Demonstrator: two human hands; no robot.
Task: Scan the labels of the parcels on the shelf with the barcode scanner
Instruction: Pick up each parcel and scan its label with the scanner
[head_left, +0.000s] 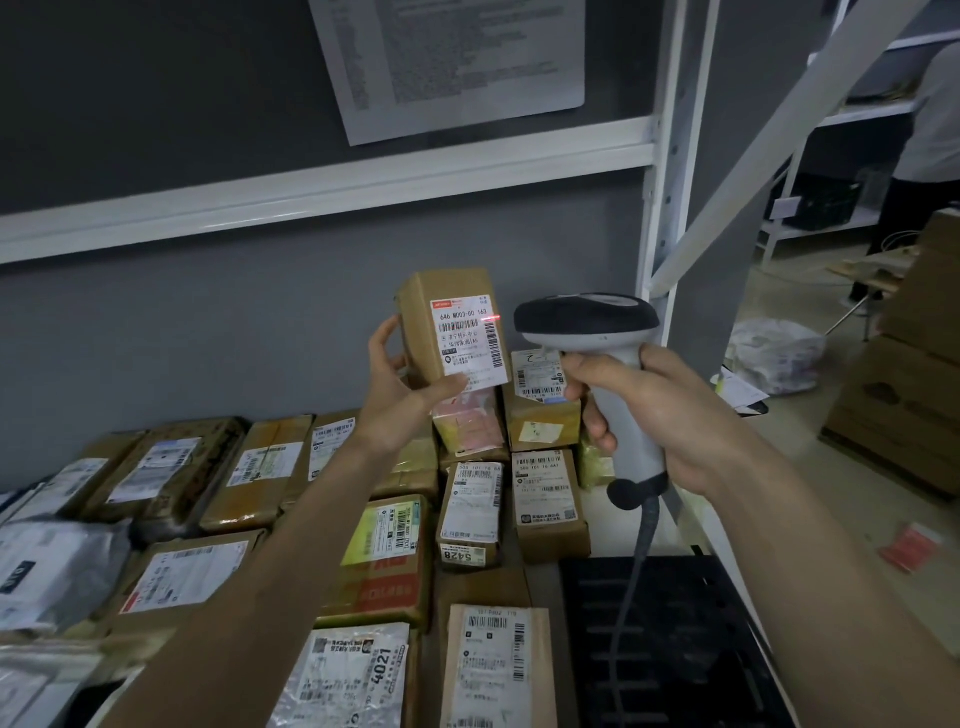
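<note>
We are noting the left hand (397, 387) holding a small cardboard parcel (451, 322) raised above the shelf (540, 577), its grip curled round the lower edge, thumb pressing on the white label (470, 338). The right hand (657, 415) is wrapping its grip fully round the handle of the barcode scanner (597, 353), fingers pressed tight. The scanner head is sitting just beside the parcel, and a red line is falling on the label's right edge. Other parcels (374, 556) are lying flat on the shelf below.
</note>
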